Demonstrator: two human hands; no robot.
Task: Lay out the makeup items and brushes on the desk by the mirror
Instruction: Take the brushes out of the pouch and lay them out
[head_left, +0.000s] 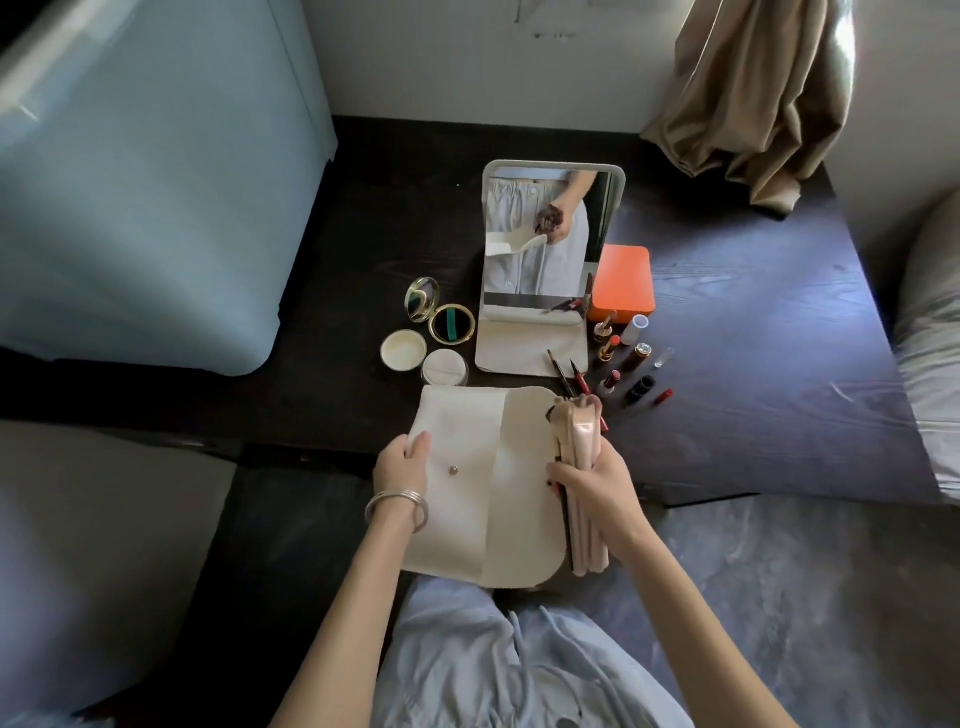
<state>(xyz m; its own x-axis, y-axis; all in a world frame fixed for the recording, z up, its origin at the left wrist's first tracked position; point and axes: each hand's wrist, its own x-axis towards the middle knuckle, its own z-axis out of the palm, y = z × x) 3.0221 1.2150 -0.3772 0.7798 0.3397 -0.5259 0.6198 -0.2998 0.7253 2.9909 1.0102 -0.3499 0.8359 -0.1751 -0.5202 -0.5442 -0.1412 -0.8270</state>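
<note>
Dark desk (727, 338): below the mirror (550, 260), my left hand (402, 465) pinches the pouch (467, 499); my right hand (597, 480) grips brushes (579, 441).

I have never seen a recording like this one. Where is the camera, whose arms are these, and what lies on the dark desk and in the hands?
There is no machine here. A person wears one camera on the head, so you look down along that person's own arms.

The left hand, with bangles on the wrist, holds the edge of an open cream pouch. The right hand grips a bundle of pink-handled brushes at the pouch's right side.

On the dark desk a standing mirror reflects the person. Left of it lie an open gold compact, a round white jar and a powder puff. Right of it are an orange box and several lipsticks with small tubes. Two thin pencils lie at the mirror's base.
</note>
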